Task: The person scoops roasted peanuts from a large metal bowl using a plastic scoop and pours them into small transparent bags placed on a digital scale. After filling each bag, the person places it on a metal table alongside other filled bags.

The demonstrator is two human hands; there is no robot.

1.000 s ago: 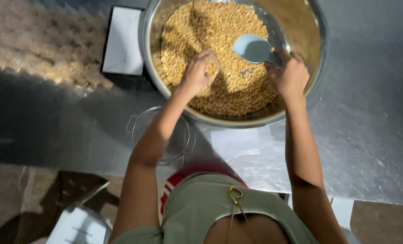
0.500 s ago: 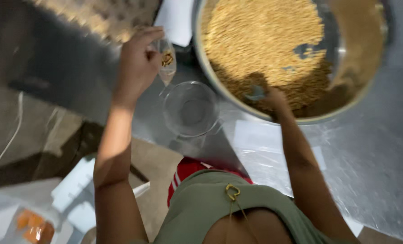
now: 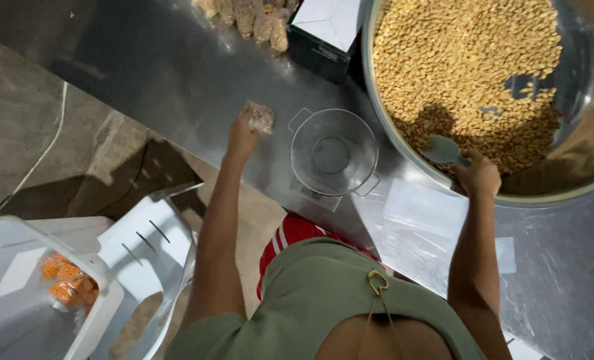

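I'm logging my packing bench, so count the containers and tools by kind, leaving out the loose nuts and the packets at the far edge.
Big metal basin: 1
Clear bowl: 1
Scoop, in the right hand: 1
Small filled packet, in the left hand: 1
Dark box: 1
White plastic chair: 1
Total: 6

A small clear packet [image 3: 260,117] of pale nuts is sitting in the left grip [image 3: 242,137], just left of a clear bowl. More clear filled packets [image 3: 247,15] are lying in a row at the top edge of the surface, just beside a dark box [image 3: 324,33] with a white top. Orange packets [image 3: 64,280] are resting in a white tub at lower left.
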